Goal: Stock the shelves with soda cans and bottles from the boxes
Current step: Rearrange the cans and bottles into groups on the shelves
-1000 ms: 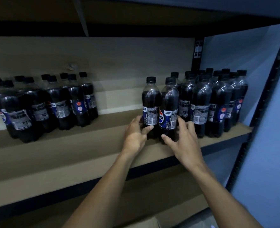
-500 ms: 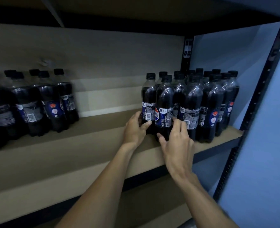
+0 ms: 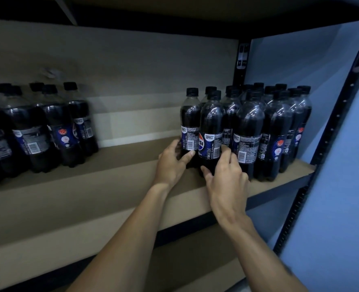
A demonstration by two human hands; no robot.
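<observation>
Two dark cola bottles with black caps stand upright on the brown shelf board [image 3: 111,186], at the left edge of a packed cluster of the same bottles [image 3: 279,127]. My left hand [image 3: 172,163] grips the lower part of the rear-left bottle [image 3: 190,123], thumb across its front. My right hand [image 3: 224,175] grips the base of the front bottle [image 3: 211,131], thumb under the label and fingers round its right side. Both bottles touch the cluster and rest on the shelf.
A second group of larger cola bottles [image 3: 48,127] stands at the shelf's left end. Bare board lies between the groups. A black metal upright [image 3: 330,131] and a blue wall [image 3: 342,186] close the right side. Another shelf runs overhead.
The two bottles under my hands slid right and now sit tight against the cluster. My right hand shifted from the bottle's side to its base. The view swung slightly.
</observation>
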